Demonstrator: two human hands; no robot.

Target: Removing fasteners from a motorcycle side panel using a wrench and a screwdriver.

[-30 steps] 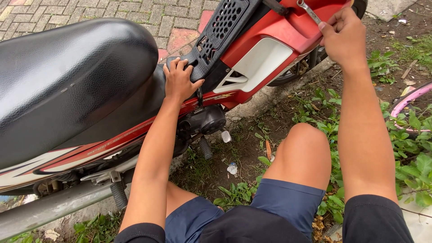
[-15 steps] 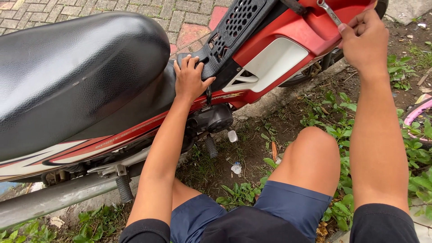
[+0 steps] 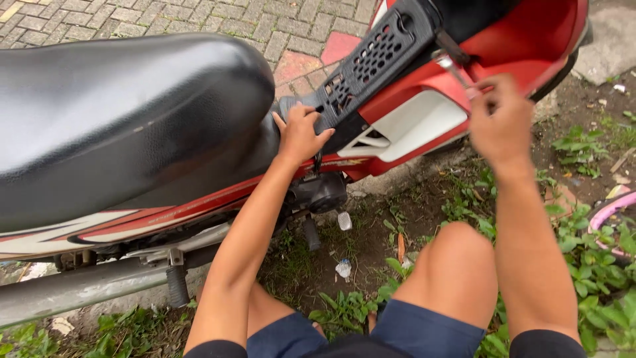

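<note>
Metal tool lower than before in right hand.

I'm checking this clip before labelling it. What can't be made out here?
- Head view: the tip of the metal tool in the right hand, hidden behind the red panel.
- Right hand: motion-blurred, grip unclear.
- Left hand: fingertips hidden over the black panel.
- Motorbike's front: cut off by the frame's edge.

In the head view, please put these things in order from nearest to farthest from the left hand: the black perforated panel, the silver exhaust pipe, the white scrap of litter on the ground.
From the left hand:
1. Black perforated panel: the fingers rest on its lower end.
2. White scrap of litter: on the soil below the hand, between the knees.
3. Silver exhaust pipe: low at the far left.
</note>
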